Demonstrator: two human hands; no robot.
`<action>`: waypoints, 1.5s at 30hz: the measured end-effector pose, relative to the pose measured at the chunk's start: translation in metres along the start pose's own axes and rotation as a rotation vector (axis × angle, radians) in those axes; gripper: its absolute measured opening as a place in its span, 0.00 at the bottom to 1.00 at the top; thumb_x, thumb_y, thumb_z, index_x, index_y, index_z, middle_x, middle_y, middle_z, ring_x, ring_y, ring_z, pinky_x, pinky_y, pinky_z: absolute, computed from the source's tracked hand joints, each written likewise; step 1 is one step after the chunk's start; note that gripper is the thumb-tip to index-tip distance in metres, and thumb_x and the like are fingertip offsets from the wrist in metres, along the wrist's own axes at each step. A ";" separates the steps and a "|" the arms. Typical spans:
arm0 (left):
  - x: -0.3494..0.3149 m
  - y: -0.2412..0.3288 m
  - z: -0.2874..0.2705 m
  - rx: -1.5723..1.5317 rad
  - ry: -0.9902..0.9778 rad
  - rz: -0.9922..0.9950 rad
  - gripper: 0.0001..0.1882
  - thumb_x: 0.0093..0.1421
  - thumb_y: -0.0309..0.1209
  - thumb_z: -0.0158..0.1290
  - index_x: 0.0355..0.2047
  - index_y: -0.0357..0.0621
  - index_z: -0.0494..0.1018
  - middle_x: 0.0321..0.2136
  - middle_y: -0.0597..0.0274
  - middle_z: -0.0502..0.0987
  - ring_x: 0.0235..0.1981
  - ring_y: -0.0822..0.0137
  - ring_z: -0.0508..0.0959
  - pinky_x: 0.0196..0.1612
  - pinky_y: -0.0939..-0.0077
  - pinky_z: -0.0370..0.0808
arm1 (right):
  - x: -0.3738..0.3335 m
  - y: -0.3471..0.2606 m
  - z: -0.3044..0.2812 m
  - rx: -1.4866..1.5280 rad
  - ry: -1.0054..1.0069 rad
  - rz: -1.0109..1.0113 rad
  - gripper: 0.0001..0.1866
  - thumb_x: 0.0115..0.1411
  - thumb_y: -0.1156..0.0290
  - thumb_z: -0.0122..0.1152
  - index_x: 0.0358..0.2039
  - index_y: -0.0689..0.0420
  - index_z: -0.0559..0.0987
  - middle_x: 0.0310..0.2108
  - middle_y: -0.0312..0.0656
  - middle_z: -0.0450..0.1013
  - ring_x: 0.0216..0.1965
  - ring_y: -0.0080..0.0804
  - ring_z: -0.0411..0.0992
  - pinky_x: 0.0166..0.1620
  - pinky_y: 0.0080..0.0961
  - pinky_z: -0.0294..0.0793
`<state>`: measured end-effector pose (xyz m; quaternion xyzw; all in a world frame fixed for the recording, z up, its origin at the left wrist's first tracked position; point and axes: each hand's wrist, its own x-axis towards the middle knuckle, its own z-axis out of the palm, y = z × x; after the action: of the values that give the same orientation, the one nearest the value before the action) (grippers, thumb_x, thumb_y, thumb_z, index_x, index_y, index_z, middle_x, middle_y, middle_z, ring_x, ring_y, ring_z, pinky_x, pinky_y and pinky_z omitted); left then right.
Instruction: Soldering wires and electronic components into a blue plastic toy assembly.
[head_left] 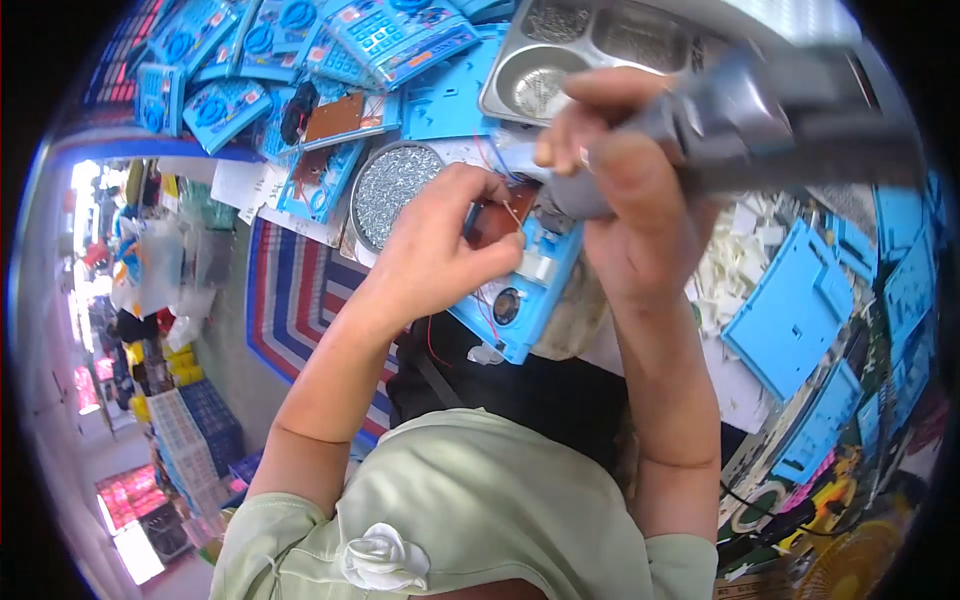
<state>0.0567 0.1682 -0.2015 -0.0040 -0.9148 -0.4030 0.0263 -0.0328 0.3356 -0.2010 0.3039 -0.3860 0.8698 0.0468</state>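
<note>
My right hand [640,190] is wrapped around a dark grey electric screwdriver [740,120], blurred and lying across the upper right. Its nose end points at a light blue plastic housing [530,320] in front of me; the bit itself is hidden. Inside the housing lie a brown circuit board [490,226], thin red wires and a round black speaker [507,306]. My left hand [440,240] grips the housing's left side, the thumb on the board's near part and the curled fingers at its far edge. Beside that hand stands a round dish of small silvery screws [397,190].
A metal tray [540,85] with compartments of small parts stands at the back. Blue toy-like units [400,45] are piled at the far left. White plastic pieces [745,250] and blue panels [795,310] lie to the right. A striped cloth [300,290] hangs at the left.
</note>
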 end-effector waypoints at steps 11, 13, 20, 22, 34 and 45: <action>-0.002 -0.001 -0.008 -0.031 -0.020 0.000 0.16 0.51 0.30 0.62 0.40 0.39 0.74 0.34 0.53 0.76 0.32 0.56 0.80 0.38 0.64 0.78 | 0.004 -0.010 0.020 -0.081 -0.098 0.145 0.29 0.63 0.51 0.63 0.50 0.66 0.73 0.32 0.39 0.68 0.34 0.29 0.67 0.42 0.31 0.72; -0.003 -0.004 -0.008 -0.041 -0.011 0.028 0.16 0.51 0.29 0.62 0.41 0.40 0.75 0.34 0.55 0.76 0.30 0.60 0.81 0.36 0.68 0.78 | 0.007 -0.009 0.023 -0.050 -0.071 0.128 0.29 0.60 0.55 0.70 0.49 0.68 0.74 0.31 0.39 0.71 0.33 0.28 0.70 0.40 0.28 0.75; -0.002 -0.009 -0.006 -0.056 0.033 0.047 0.17 0.49 0.36 0.64 0.35 0.38 0.74 0.32 0.49 0.76 0.35 0.46 0.79 0.41 0.56 0.76 | 0.014 -0.010 0.029 -0.092 -0.094 0.191 0.31 0.60 0.49 0.68 0.47 0.67 0.74 0.30 0.40 0.69 0.32 0.30 0.70 0.40 0.31 0.75; -0.003 -0.012 -0.004 -0.023 0.058 0.072 0.16 0.49 0.34 0.64 0.35 0.39 0.74 0.31 0.51 0.76 0.35 0.48 0.78 0.40 0.58 0.75 | 0.015 -0.011 0.031 -0.071 -0.069 0.206 0.33 0.57 0.51 0.72 0.46 0.69 0.74 0.30 0.40 0.70 0.31 0.30 0.72 0.39 0.31 0.78; -0.006 -0.006 0.006 0.067 0.124 0.089 0.18 0.48 0.33 0.66 0.35 0.40 0.73 0.30 0.52 0.74 0.35 0.48 0.77 0.40 0.57 0.75 | 0.006 -0.011 0.040 -0.279 -0.130 0.067 0.20 0.63 0.61 0.65 0.47 0.62 0.72 0.29 0.40 0.67 0.31 0.31 0.67 0.38 0.33 0.73; -0.006 -0.011 0.010 0.132 0.144 0.154 0.19 0.49 0.35 0.66 0.38 0.40 0.74 0.33 0.53 0.76 0.36 0.47 0.77 0.41 0.56 0.74 | -0.010 -0.007 0.033 -0.211 0.034 -0.073 0.21 0.53 0.85 0.71 0.45 0.63 0.70 0.28 0.41 0.75 0.27 0.24 0.74 0.33 0.22 0.77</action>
<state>0.0616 0.1680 -0.2163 -0.0435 -0.9320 -0.3382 0.1229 -0.0062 0.3187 -0.1846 0.2962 -0.4632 0.8271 0.1167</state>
